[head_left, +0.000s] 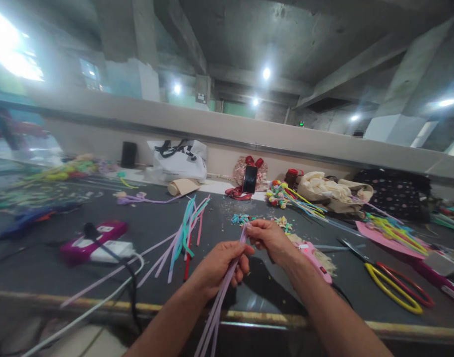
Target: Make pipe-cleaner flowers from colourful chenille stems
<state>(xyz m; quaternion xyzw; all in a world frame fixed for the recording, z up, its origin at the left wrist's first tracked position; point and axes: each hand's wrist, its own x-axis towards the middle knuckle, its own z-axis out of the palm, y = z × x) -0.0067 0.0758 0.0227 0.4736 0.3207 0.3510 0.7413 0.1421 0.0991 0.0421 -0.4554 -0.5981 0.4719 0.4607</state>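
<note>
My left hand (218,263) is closed around several lilac pipe cleaners (220,303), whose long ends hang down over the table's front edge. With fingers pinched together, my right hand (270,240) grips the upper tips of the same bundle. Left of my hands lies a loose pile of lilac, mint, pink and red pipe cleaners (184,230). A pink glue gun (316,263) rests beside my right forearm. Beyond the fingers are small blue cut pieces (241,218) and yellowish ones (284,224).
Scissors (392,287) with yellow and red handles lie at the right. A magenta power strip (95,240) with cables is at the left. Along the back stand a white bag (180,161), a phone (249,179), a pipe-cleaner flower bunch (281,194) and a cloth bag (323,191).
</note>
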